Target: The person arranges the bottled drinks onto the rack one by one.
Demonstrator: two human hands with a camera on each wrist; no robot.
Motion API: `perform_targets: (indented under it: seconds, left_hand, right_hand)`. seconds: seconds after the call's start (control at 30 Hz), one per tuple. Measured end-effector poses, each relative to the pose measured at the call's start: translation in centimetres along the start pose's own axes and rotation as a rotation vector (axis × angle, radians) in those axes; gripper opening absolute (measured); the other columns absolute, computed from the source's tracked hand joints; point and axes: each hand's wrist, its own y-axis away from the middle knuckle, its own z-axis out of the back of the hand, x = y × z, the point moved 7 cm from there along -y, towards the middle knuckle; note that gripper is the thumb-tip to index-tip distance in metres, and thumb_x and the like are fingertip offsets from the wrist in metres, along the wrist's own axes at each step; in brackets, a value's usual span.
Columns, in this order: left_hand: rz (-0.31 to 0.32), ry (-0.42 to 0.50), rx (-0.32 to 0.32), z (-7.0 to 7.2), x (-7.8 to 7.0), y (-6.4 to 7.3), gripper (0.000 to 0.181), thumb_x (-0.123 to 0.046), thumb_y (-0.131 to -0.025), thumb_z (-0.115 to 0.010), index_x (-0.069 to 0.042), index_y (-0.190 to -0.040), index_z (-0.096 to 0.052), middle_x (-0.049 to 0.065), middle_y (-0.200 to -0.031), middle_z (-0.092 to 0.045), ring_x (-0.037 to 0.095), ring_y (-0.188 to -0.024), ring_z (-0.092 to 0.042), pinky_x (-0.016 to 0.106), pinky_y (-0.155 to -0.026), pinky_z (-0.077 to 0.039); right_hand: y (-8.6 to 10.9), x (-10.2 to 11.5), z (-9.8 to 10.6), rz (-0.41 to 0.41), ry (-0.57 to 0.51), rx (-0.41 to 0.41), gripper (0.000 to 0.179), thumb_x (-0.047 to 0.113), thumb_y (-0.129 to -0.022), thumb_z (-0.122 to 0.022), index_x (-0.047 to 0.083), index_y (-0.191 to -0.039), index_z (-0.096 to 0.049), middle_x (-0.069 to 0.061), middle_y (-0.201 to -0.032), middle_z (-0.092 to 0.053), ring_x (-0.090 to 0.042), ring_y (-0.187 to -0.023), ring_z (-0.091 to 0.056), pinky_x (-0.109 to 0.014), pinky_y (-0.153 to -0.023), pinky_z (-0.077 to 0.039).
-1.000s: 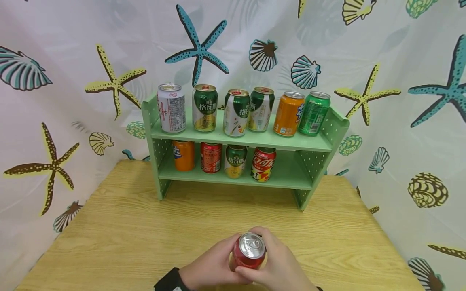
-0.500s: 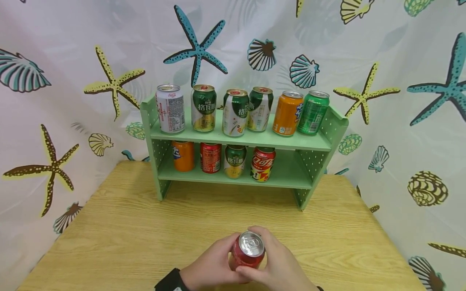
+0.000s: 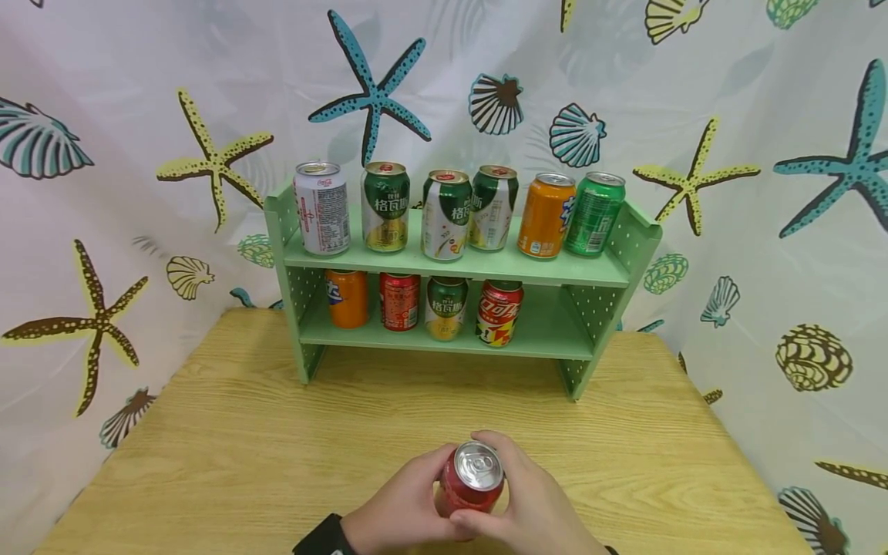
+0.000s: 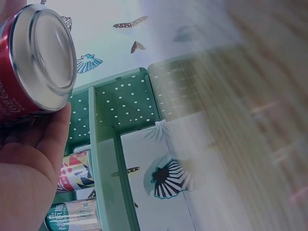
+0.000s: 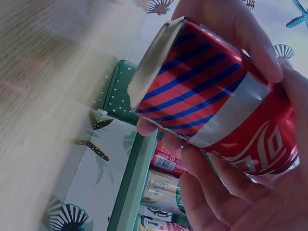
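Both hands hold one red soda can (image 3: 466, 486) upright over the front of the wooden table, its silver pull-tab top facing up in the head view. My left hand (image 3: 409, 497) curls round its left side, and a black band circles that wrist. From the right, my right hand (image 3: 530, 497) wraps it with thumb in front and fingers behind. In the right wrist view the can (image 5: 207, 91) shows blue stripes and a silver band. The left wrist view catches the can's silver bottom (image 4: 50, 57) above the left palm.
A green two-tier shelf (image 3: 444, 351) stands at the back of the wooden table (image 3: 229, 432). Its upper board bears several cans, among them a white can (image 3: 323, 208), an orange can (image 3: 546, 216) and a green can (image 3: 595, 214). Below stand several more, including a red can (image 3: 399, 302).
The head view has shifted very slightly. Both hands keep the same grip on the soda can, at nearly the same spot.
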Motion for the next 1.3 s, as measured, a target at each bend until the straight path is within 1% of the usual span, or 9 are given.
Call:
perform_targets:
  seconds: [0.17,0.27,0.37,0.43,0.5,0.67,0.87,1.1,1.3]
  left_hand:
    - [-0.022,-0.012,-0.003,-0.1,-0.3,-0.1,0.063,-0.03,-0.084,-0.087,-0.033,-0.137,-0.054,-0.01,-0.126,-0.067,0.008,-0.114,-0.064,0.029,-0.102,-0.051]
    - [-0.049,-0.014,0.001,-0.2,-0.6,-0.3,0.061,-0.032,-0.086,-0.086,-0.032,-0.138,-0.054,-0.01,-0.128,-0.067,0.008,-0.116,-0.063,0.03,-0.103,-0.051]
    - [-0.081,-0.031,-0.006,-0.1,-1.1,-0.7,0.061,-0.034,-0.087,-0.085,-0.03,-0.139,-0.054,-0.01,-0.129,-0.067,0.009,-0.119,-0.063,0.032,-0.105,-0.051]
    - [-0.089,-0.045,-0.017,0.1,-1.4,-1.1,0.062,-0.035,-0.086,-0.086,-0.03,-0.139,-0.053,-0.011,-0.13,-0.067,0.009,-0.119,-0.064,0.033,-0.105,-0.051]
    - [-0.079,-0.06,-0.033,0.3,-1.6,-1.5,0.065,-0.036,-0.083,-0.088,-0.031,-0.138,-0.054,-0.012,-0.129,-0.067,0.008,-0.118,-0.064,0.033,-0.103,-0.052]
    - [-0.038,-0.081,-0.057,1.2,-2.4,-2.7,0.07,-0.033,-0.079,-0.092,-0.029,-0.139,-0.055,-0.012,-0.128,-0.067,0.008,-0.117,-0.065,0.033,-0.103,-0.052]
    - [-0.037,-0.1,-0.083,2.0,-3.7,-4.7,0.072,-0.029,-0.078,-0.093,-0.024,-0.139,-0.055,-0.01,-0.129,-0.067,0.009,-0.117,-0.065,0.035,-0.104,-0.052]
    - [-0.069,-0.108,-0.086,2.1,-4.9,-8.0,0.068,-0.026,-0.078,-0.092,-0.02,-0.135,-0.056,-0.008,-0.126,-0.068,0.008,-0.114,-0.065,0.031,-0.101,-0.053]
    - [-0.083,-0.125,-0.092,2.2,-5.5,-10.6,0.07,-0.024,-0.079,-0.092,-0.019,-0.138,-0.055,-0.004,-0.128,-0.068,0.008,-0.114,-0.065,0.029,-0.098,-0.054]
  right_hand:
    - [0.1,0.2,0.5,0.028,0.016,-0.002,0.09,0.066,-0.074,-0.083,0.02,-0.144,-0.05,0.001,-0.138,-0.063,-0.019,-0.12,-0.066,-0.049,-0.096,-0.057]
    - [0.1,0.1,1.1,0.011,0.014,0.02,0.095,0.069,-0.072,-0.083,0.02,-0.146,-0.049,0.002,-0.139,-0.063,-0.019,-0.121,-0.065,-0.049,-0.096,-0.057]
    - [0.2,-0.3,2.0,-0.009,0.019,0.026,0.096,0.07,-0.072,-0.082,0.023,-0.148,-0.047,0.006,-0.137,-0.062,-0.016,-0.117,-0.065,-0.047,-0.095,-0.057]
    - [0.4,-0.4,2.7,0.005,0.034,0.002,0.096,0.068,-0.073,-0.083,0.023,-0.149,-0.046,0.007,-0.134,-0.062,-0.015,-0.114,-0.066,-0.045,-0.094,-0.057]
    - [0.6,-0.6,3.4,0.017,0.043,-0.031,0.095,0.065,-0.073,-0.084,0.023,-0.149,-0.045,0.009,-0.131,-0.062,-0.013,-0.11,-0.066,-0.042,-0.094,-0.057]
    - [1.1,-1.1,4.6,-0.009,0.046,-0.085,0.092,0.059,-0.073,-0.087,0.023,-0.148,-0.047,0.012,-0.129,-0.062,-0.011,-0.11,-0.067,-0.039,-0.096,-0.057]
    - [1.6,-1.9,5.6,-0.003,0.053,-0.145,0.089,0.051,-0.074,-0.09,0.019,-0.146,-0.049,0.011,-0.127,-0.064,-0.012,-0.108,-0.067,-0.037,-0.094,-0.057]
    - [2.4,-3.3,6.3,-0.068,0.038,-0.203,0.086,0.049,-0.075,-0.09,0.02,-0.144,-0.05,0.011,-0.126,-0.066,-0.013,-0.107,-0.069,-0.038,-0.09,-0.058]
    - [3.1,-3.6,6.6,-0.041,0.059,-0.284,0.078,0.036,-0.076,-0.092,0.016,-0.141,-0.053,0.013,-0.119,-0.068,-0.011,-0.1,-0.069,-0.033,-0.086,-0.057]
